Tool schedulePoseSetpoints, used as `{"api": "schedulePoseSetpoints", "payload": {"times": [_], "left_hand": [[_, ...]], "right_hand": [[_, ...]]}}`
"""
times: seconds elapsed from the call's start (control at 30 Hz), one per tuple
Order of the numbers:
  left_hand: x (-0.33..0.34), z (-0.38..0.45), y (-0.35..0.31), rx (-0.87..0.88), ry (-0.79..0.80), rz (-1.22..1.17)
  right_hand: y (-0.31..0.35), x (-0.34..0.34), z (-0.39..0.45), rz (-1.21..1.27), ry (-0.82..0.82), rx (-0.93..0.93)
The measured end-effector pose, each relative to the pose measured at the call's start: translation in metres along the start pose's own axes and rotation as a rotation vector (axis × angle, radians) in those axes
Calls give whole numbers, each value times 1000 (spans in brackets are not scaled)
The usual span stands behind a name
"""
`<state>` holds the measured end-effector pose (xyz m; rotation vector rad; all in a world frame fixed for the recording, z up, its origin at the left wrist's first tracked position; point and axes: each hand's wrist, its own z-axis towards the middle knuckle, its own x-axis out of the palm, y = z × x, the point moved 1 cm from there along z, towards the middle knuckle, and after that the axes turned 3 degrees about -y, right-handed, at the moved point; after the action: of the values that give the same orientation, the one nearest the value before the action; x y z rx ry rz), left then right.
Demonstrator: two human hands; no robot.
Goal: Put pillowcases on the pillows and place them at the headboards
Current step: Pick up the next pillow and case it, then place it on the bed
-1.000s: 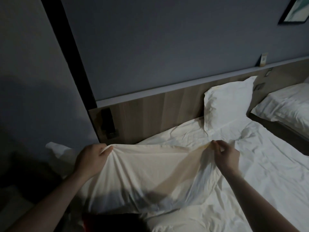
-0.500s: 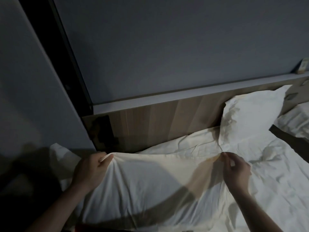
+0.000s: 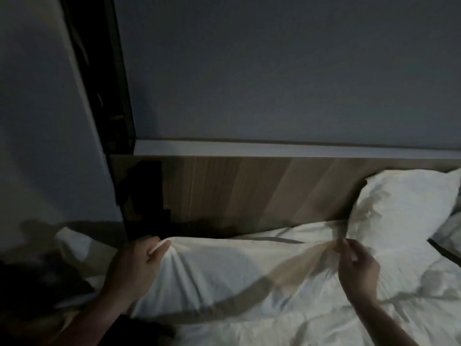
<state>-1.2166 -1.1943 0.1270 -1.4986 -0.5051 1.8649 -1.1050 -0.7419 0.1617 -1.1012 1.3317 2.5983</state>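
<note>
Two bare hands are holding a cased pillow [image 3: 224, 278] by its top edge, low in the dim view. The left hand [image 3: 136, 265] is gripping the upper left corner, its grip closed in a fist around a bunch of the pillowcase fabric. The right hand [image 3: 356, 268] is holding the upper right corner, its grip pinching the cloth between thumb and fingertips [image 3: 345, 242], with the other fingers loosely curled. Between the two hands the top edge is running fairly taut, and creases are fanning down from each corner. The pillow is lying on the rumpled white bed sheet [image 3: 374, 320], its top edge close to the foot of the wooden headboard [image 3: 249, 191]; whether they are touching, I cannot tell. Farther back and to the right, a second white pillow [image 3: 404, 208] is leaning upright against the headboard. A pale ledge [image 3: 274, 148] is capping the headboard, and a grey wall [image 3: 274, 71] is rising behind it.
</note>
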Motion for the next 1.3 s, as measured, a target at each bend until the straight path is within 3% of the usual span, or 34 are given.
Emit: {"api": "schedulePoseSetpoints", "payload": {"times": [0.23, 0.4, 0.53, 0.83, 1.03, 1.3], "left_hand": [[68, 5, 43, 27, -362, -51], [105, -10, 59, 63, -455, 105], [103, -6, 35, 0, -500, 169], [71, 41, -19, 77, -474, 320], [49, 77, -62, 105, -451, 479], [70, 131, -89, 89, -235, 608]], "right_hand": [[-60, 99, 31, 5, 0, -314], [-98, 150, 34, 138, 66, -314], [-112, 143, 44, 181, 130, -327], [-83, 104, 120, 311, 49, -439], [-63, 80, 166, 163, -71, -647], [-66, 102, 217, -101, -161, -572]]}}
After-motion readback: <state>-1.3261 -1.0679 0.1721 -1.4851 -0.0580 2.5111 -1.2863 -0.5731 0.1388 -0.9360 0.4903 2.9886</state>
